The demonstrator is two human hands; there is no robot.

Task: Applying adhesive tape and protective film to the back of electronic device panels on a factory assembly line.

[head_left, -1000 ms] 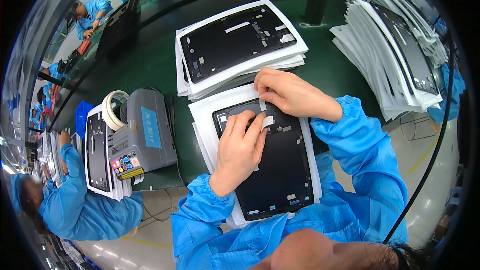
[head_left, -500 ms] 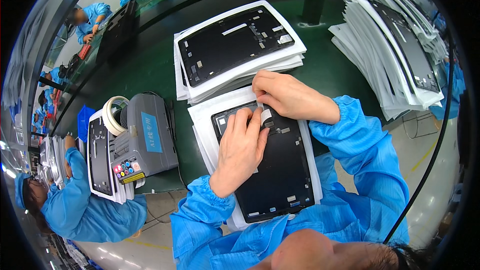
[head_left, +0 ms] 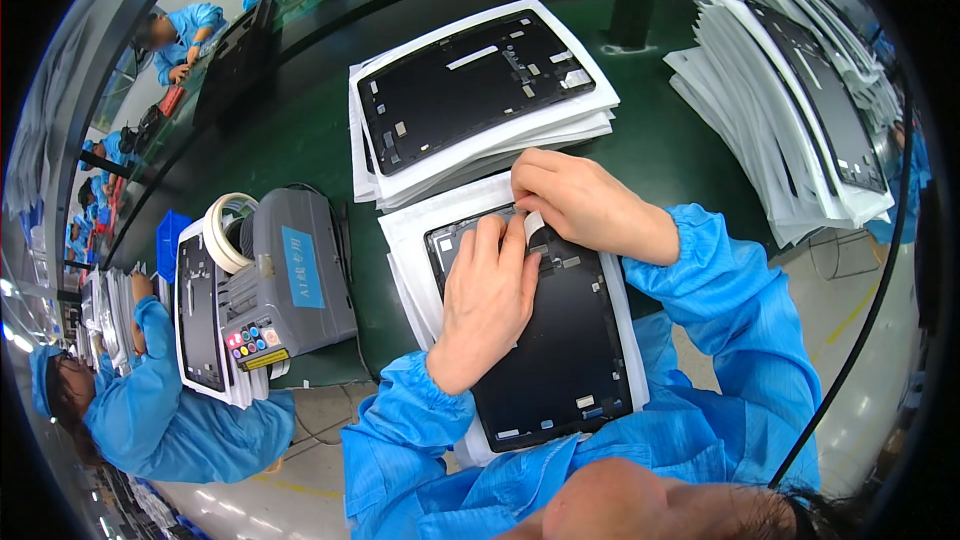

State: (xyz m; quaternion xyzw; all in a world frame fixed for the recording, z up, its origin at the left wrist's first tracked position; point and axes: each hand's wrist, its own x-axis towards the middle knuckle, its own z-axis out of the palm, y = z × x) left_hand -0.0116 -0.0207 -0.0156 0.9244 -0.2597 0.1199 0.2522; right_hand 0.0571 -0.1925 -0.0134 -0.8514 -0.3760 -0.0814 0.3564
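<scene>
A black tablet-like panel [head_left: 548, 350] lies on white foam sheets [head_left: 405, 225] in front of me, with small pale pads along its edges. My left hand [head_left: 488, 300] rests on its upper part, fingers stretched and fingertips pressing the surface beside a short whitish tape strip [head_left: 536, 224]. At the panel's far edge, my right hand [head_left: 585, 198] is closed in a pinch by the upper end of this strip; the fingertips partly hide what they grip. Just beyond, a second black panel [head_left: 470, 90] tops a stack of white sheets.
At left stands a grey tape dispenser [head_left: 325, 310] with a tape roll [head_left: 222, 232] and a blue bin [head_left: 172, 240] near it. A tall stack of sheeted panels [head_left: 740, 110] rises at right. A co-worker in blue [head_left: 170, 390] sits at left; others work farther back.
My right hand has shifted slightly right, and the narrow strip seen between the two hands is less visible. The left hand has stayed on the panel, moving only slightly.
</scene>
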